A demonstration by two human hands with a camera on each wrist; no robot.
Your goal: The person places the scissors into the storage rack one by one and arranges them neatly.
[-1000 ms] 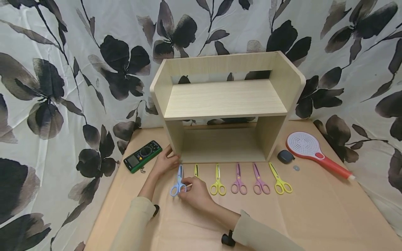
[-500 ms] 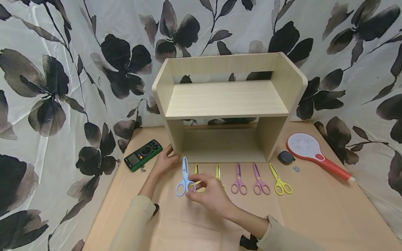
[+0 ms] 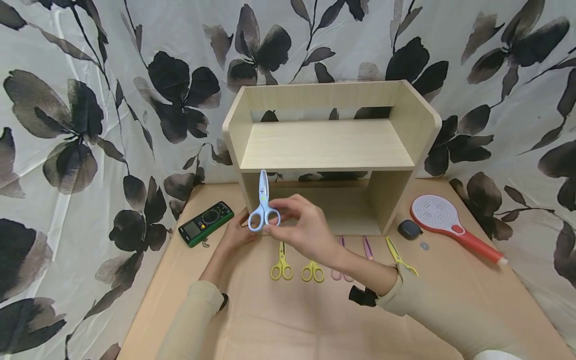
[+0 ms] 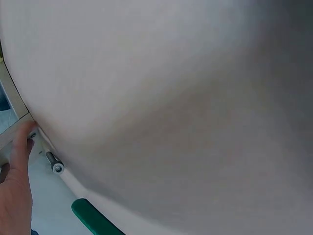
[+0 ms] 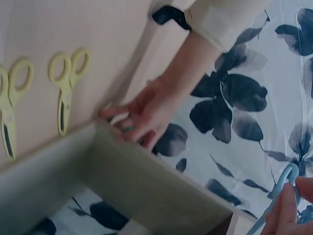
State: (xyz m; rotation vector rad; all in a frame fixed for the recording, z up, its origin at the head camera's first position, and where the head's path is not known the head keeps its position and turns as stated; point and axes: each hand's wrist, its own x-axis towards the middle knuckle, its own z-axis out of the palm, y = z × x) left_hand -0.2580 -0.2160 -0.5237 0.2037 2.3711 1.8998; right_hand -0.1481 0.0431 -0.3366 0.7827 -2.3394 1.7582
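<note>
Light blue scissors point(image 3: 263, 192) stand blades up in front of the shelf's lower left, their handle loop pinched between the thumb and fingers of my right hand point(image 3: 303, 225). In the right wrist view, part of the blue handle point(image 5: 278, 188) shows at the lower right edge. My left hand point(image 3: 236, 232) holds the lower left front corner of the pale wooden two-tier shelf point(image 3: 326, 142). On the table in front of the shelf lie yellow scissors point(image 3: 281, 265) and a second yellow pair point(image 3: 312, 271). Purple scissors point(image 3: 367, 247) are partly hidden behind my right forearm.
A green multimeter point(image 3: 205, 224) lies left of the shelf. To its right are a dark computer mouse point(image 3: 409, 227), a small grey disc point(image 3: 424, 246) and a red-and-white hairbrush point(image 3: 454, 222). More yellow scissors point(image 3: 396, 250) lie by my right sleeve. A flowered curtain hangs behind.
My right hand has lifted the blue scissors off the table and raised them toward the shelf's lower left. The left hand has stayed at the shelf's corner.
</note>
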